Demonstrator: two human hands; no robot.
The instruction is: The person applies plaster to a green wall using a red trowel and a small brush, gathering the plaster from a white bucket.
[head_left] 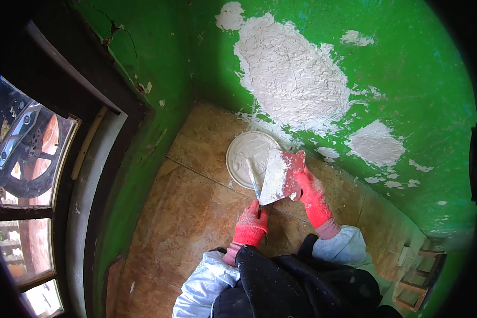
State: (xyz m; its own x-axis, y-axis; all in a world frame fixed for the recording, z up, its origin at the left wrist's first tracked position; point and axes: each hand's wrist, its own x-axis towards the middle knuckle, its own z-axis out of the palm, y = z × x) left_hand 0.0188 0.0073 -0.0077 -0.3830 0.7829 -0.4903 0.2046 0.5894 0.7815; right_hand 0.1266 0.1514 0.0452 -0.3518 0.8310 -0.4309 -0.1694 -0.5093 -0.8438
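My left hand [250, 228], in a red glove, is closed around the dark handle of a narrow putty-coated tool [253, 177], a slim pale blade or stick with a bluish part near the grip. Its tip reaches over a round tub of white putty [240, 150] on the floor. Close beside it, my right hand [312, 193], also red-gloved, grips a wide putty spatula [274, 177]. White putty is smeared across the spatula's flat face, and its right part is red. The spatula overlaps the tub's right rim.
Ahead rises a green wall [408, 79] with a large rough putty patch [294, 74] and smaller patches. Brown tiles [180, 222] cover the floor. At left stands a dark-framed glazed door or window [24, 212], a wheel visible through it. A small wooden frame [421, 278] leans at lower right.
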